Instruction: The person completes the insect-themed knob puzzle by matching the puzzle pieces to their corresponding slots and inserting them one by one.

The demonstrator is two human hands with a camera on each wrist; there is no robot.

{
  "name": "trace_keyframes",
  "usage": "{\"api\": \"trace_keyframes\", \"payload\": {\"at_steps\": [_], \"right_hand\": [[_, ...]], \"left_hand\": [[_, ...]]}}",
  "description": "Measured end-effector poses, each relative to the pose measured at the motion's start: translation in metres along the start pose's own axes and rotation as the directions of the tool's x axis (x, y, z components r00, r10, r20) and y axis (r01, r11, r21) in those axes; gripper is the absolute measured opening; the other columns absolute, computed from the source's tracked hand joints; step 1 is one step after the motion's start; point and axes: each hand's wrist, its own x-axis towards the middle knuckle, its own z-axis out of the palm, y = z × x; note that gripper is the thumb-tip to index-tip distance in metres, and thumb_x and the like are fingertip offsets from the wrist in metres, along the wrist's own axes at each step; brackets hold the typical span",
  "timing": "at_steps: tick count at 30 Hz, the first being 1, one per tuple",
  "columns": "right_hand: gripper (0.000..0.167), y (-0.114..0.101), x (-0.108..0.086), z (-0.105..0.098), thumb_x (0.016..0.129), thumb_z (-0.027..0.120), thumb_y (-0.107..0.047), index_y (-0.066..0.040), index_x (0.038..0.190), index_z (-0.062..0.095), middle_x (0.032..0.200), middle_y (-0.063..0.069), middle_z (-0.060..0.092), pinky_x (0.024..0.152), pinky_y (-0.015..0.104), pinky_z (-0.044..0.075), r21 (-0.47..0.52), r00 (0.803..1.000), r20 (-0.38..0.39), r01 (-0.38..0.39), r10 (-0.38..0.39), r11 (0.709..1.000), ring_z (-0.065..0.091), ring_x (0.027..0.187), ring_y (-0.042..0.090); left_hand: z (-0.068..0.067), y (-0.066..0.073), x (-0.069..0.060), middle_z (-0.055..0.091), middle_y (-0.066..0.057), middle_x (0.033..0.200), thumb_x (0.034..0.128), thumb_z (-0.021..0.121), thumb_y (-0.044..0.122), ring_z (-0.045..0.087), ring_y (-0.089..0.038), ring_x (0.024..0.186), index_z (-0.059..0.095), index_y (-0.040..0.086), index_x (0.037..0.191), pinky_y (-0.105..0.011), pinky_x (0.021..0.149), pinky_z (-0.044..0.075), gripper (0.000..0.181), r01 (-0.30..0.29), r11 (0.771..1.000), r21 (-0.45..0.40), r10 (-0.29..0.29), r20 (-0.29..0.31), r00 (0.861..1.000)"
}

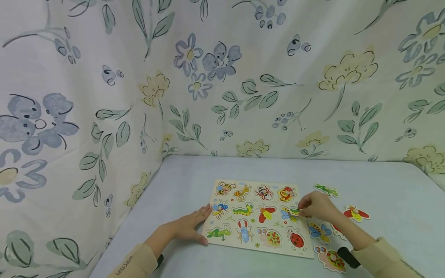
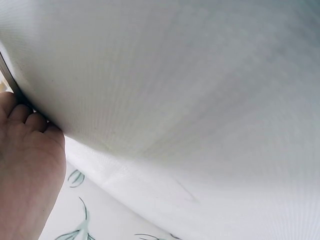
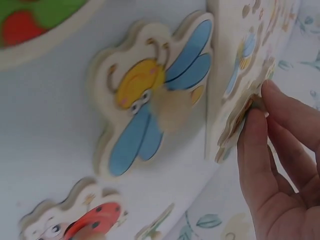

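A wooden insect puzzle board (image 1: 255, 216) lies flat, with rows of bug pictures. My left hand (image 1: 189, 226) rests against its left edge, thumb near the front left corner; the left wrist view shows the fingertips (image 2: 36, 121) along that edge. Over the board's right side, my right hand (image 1: 318, 206) pinches a small puzzle piece (image 1: 294, 212) with green on it, above the blue-winged bug picture. Thumb and fingers grip it in the right wrist view, where the piece (image 3: 239, 122) appears nearly edge-on, its picture mostly hidden.
Right of the board lie loose pieces: a grasshopper (image 1: 326, 190), a red-winged bug (image 1: 356, 213), a blue-winged bug (image 3: 150, 100), a ladybug (image 3: 92, 220) partly under the right forearm, and a snail (image 1: 330, 259). Floral cloth (image 1: 222, 116) hangs behind and left of the table (image 1: 187, 173).
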Motion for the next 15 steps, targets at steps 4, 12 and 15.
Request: {"api": "trace_keyframes", "payload": {"at_steps": [4,12,15], "right_hand": [[0.009,-0.008,0.005,0.007,0.076,0.078,-0.002,-0.003,0.077,0.069,0.067,-0.002,0.061,0.054,0.029,0.047,0.005,0.999,-0.008,0.039,-0.039,0.999,0.053,0.061,0.015],[0.012,-0.024,0.016,0.023,0.075,0.079,0.0,-0.005,0.073,0.068,0.067,-0.002,0.061,0.055,0.03,0.047,-0.002,0.996,-0.005,0.088,-0.088,0.996,0.052,0.062,0.015],[0.012,-0.029,0.02,0.028,0.074,0.08,0.0,-0.005,0.073,0.069,0.068,-0.002,0.061,0.054,0.03,0.048,-0.007,0.996,-0.002,0.086,-0.086,0.996,0.053,0.063,0.014]], "left_hand": [[0.0,0.0,0.0,0.009,-0.008,0.163,0.0781,0.075,0.05,0.013,-0.031,0.147,0.017,0.009,0.156,-0.053,0.116,0.018,0.106,-0.004,1.0,-0.008,0.004,0.004,1.0],[0.0,-0.002,0.0,0.008,-0.008,0.163,0.0783,0.075,0.051,0.013,-0.03,0.147,0.016,0.009,0.156,-0.053,0.117,0.018,0.106,-0.009,1.0,0.003,0.009,0.004,1.0],[0.0,-0.002,0.0,0.008,-0.008,0.163,0.0784,0.075,0.051,0.013,-0.03,0.147,0.016,0.009,0.156,-0.052,0.117,0.018,0.106,-0.008,1.0,0.002,0.008,0.002,1.0]]}}
